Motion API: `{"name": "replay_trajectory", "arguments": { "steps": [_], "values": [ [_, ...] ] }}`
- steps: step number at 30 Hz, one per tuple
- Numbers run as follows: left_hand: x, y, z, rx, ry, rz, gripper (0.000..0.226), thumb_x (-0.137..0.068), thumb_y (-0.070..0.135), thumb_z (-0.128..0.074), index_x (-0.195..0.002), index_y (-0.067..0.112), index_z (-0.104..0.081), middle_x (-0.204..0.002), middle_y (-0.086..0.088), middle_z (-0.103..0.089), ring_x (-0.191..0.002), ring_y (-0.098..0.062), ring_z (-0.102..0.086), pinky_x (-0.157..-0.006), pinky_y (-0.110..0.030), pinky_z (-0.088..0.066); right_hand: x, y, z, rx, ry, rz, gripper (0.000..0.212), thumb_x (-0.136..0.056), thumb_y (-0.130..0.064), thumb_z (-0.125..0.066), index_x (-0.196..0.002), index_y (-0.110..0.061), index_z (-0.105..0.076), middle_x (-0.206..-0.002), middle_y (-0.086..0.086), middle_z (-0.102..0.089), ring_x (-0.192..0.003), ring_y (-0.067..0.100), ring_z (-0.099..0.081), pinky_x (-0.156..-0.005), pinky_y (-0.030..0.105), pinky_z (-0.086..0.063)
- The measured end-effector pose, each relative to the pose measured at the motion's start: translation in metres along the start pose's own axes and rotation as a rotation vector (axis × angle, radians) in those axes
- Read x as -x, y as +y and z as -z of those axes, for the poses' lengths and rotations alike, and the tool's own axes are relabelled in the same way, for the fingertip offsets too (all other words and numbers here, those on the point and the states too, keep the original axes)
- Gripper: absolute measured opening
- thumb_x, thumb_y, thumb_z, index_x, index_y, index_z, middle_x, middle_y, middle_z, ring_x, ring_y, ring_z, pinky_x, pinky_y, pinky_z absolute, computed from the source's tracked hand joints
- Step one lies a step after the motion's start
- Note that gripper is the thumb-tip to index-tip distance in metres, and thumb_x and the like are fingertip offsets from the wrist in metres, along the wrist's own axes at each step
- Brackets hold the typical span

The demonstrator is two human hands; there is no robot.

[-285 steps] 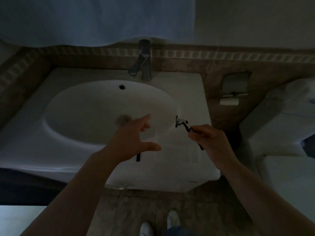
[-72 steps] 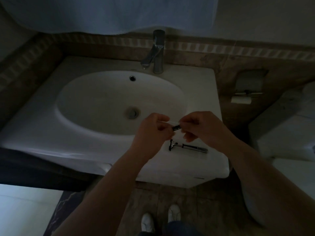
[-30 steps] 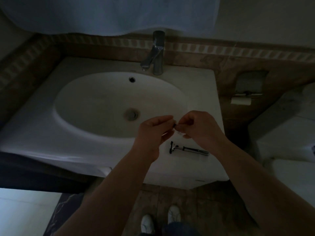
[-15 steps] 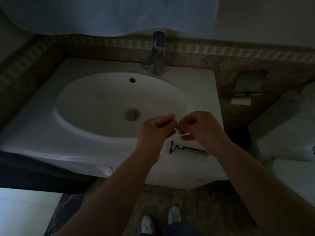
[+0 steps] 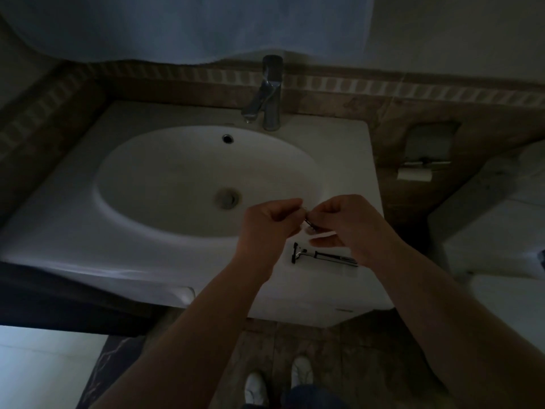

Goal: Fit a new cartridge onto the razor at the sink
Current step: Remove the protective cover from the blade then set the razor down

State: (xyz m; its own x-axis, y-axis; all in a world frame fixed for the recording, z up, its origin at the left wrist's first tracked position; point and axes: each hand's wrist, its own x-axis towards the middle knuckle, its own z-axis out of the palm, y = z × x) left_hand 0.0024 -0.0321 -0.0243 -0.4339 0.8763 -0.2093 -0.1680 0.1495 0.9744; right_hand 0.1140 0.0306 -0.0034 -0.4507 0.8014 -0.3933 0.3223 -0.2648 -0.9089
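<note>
The razor (image 5: 324, 255) lies flat on the white sink's (image 5: 88, 231) front right rim, head to the left, handle pointing right. Just above it, my left hand (image 5: 271, 228) and my right hand (image 5: 345, 222) meet fingertip to fingertip over the rim. Both pinch a small dark cartridge (image 5: 308, 222), which is mostly hidden by the fingers. A pale strip, perhaps wrapping, shows under my right fingers. Neither hand touches the razor.
A chrome tap (image 5: 269, 93) stands at the back of the basin, with the drain (image 5: 226, 198) in the bowl's middle. A toilet paper holder (image 5: 418, 169) hangs on the tiled wall at right, next to a white toilet tank (image 5: 501, 225). The room is dim.
The razor went from my right hand onto the rim. Both hands now hold the small cartridge together; over the last second they have only shifted slightly at the fingertips.
</note>
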Motion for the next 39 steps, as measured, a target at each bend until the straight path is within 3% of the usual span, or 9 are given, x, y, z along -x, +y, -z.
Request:
{"name": "replay_trajectory", "arguments": {
  "steps": [4, 13, 18, 22, 25, 39],
  "values": [
    [0.002, 0.004, 0.000, -0.036, -0.006, -0.003, 0.026, -0.081, 0.003, -0.059, -0.107, 0.002, -0.061, -0.075, -0.002, -0.065, -0.053, 0.003, -0.061, -0.059, -0.011, -0.053, 0.001, -0.001, 0.000, 0.066, 0.017, 0.023, 0.014, -0.082, -0.012, -0.061, -0.067, -0.009, -0.061, -0.072, 0.009, -0.064, -0.068, 0.015, -0.064, -0.055, 0.024, -0.057],
    [0.005, 0.005, -0.002, -0.035, 0.013, 0.031, 0.023, -0.079, 0.002, -0.062, -0.102, 0.003, -0.064, -0.072, -0.001, -0.066, -0.055, -0.001, -0.063, -0.061, -0.014, -0.055, 0.004, -0.003, 0.002, 0.141, 0.010, 0.071, 0.020, -0.081, -0.008, -0.061, -0.061, -0.010, -0.059, -0.063, 0.008, -0.063, -0.059, 0.013, -0.064, -0.057, 0.024, -0.057],
    [0.006, 0.004, -0.001, 0.007, 0.028, 0.055, 0.016, -0.078, 0.001, -0.062, -0.090, 0.010, -0.066, -0.071, -0.002, -0.067, -0.055, -0.002, -0.064, -0.063, -0.016, -0.056, 0.005, 0.001, 0.001, 0.144, 0.012, 0.132, 0.020, -0.080, -0.006, -0.062, -0.061, -0.012, -0.059, -0.066, 0.010, -0.064, -0.067, 0.025, -0.066, -0.071, 0.037, -0.059],
    [0.007, 0.004, 0.002, 0.074, 0.069, 0.062, 0.016, -0.078, 0.002, -0.062, -0.082, 0.016, -0.066, -0.073, -0.003, -0.067, -0.058, -0.003, -0.065, -0.064, -0.016, -0.056, 0.006, 0.008, 0.005, -0.098, -0.068, 0.012, 0.007, -0.080, -0.003, -0.062, -0.082, -0.008, -0.057, -0.070, 0.009, -0.067, -0.061, 0.018, -0.068, -0.061, 0.029, -0.060],
    [0.007, 0.003, 0.002, 0.096, 0.092, 0.057, 0.018, -0.079, 0.001, -0.061, -0.077, 0.018, -0.065, -0.073, -0.003, -0.065, -0.055, -0.001, -0.064, -0.061, -0.014, -0.055, 0.007, 0.010, 0.008, -0.198, -0.106, -0.067, 0.008, -0.079, 0.002, -0.060, -0.083, -0.004, -0.059, -0.058, 0.005, -0.071, -0.059, 0.020, -0.070, -0.053, 0.025, -0.058],
    [0.008, 0.004, 0.001, 0.030, 0.095, 0.020, 0.018, -0.079, 0.000, -0.061, -0.074, 0.018, -0.064, -0.069, -0.003, -0.065, -0.052, -0.001, -0.063, -0.057, -0.012, -0.054, 0.004, 0.008, 0.005, -0.161, -0.084, -0.082, 0.009, -0.077, 0.006, -0.059, -0.073, -0.002, -0.061, -0.048, 0.007, -0.068, -0.050, 0.020, -0.068, -0.048, 0.025, -0.057]
  ]
}}
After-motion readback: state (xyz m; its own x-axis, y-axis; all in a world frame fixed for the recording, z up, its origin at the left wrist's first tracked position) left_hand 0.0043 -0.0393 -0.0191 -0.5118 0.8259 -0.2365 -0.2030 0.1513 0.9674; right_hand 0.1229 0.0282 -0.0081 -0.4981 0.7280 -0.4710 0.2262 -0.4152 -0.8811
